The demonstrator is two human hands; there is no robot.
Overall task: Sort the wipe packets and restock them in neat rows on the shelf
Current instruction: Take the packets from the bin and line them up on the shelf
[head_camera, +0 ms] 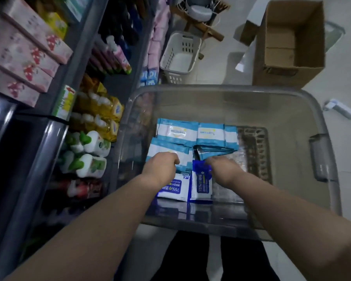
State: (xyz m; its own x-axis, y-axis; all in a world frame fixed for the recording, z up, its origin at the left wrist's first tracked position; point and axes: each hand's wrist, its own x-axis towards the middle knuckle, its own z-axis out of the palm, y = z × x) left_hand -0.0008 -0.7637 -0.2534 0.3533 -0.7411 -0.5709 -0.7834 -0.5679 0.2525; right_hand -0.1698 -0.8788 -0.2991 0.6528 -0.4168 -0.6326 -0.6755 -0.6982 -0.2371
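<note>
early stage: left hand (162, 165) grips pale-blue packets (164, 148), right hand (223, 168) pinches dark-blue packet (199, 169) in bin (282, 110); shelf (49, 142) restock seemingly not begun.

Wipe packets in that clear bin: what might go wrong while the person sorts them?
1. Light-blue packets under the left hand lie right beside dark-blue packets at the right hand, so a hasty grab could mix the kinds.
2. The light-blue ones overlap loosely; lifting one may drag others askew.
3. The shelf looks crowded, so neat rows may be tight.
</note>
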